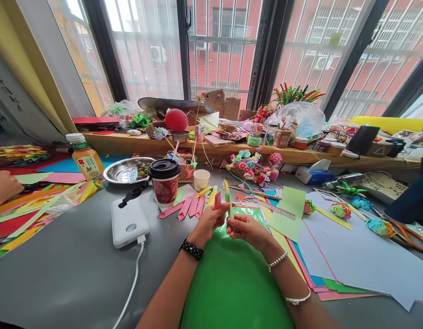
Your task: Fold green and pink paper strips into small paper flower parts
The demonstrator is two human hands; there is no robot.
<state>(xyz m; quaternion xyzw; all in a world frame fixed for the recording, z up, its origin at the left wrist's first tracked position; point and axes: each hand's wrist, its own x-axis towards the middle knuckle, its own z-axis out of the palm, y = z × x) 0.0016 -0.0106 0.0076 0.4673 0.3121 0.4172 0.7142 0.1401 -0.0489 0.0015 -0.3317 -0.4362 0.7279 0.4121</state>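
Note:
My left hand (208, 225) is closed around a pink folded paper strip (217, 200) that sticks up above its fingers. Beside it, my right hand (247, 230) pinches the lower end of an upright green paper strip (228, 197), close to the left fingertips. Whether the left fingers also touch the green strip is hard to make out. Under both forearms lies a large, glossy green rounded thing (235, 283). Several pink pointed paper strips (188, 206) are spread just left of the hands, near a small paper cup (201, 180).
Left stand a lidded coffee cup (164, 180), a white power bank (129, 222) with a cable, a metal bowl (120, 170) and a juice bottle (85, 157). Paper sheets (355, 246) and a ruler (275, 208) lie right. Another person's hand (6, 188) shows far left.

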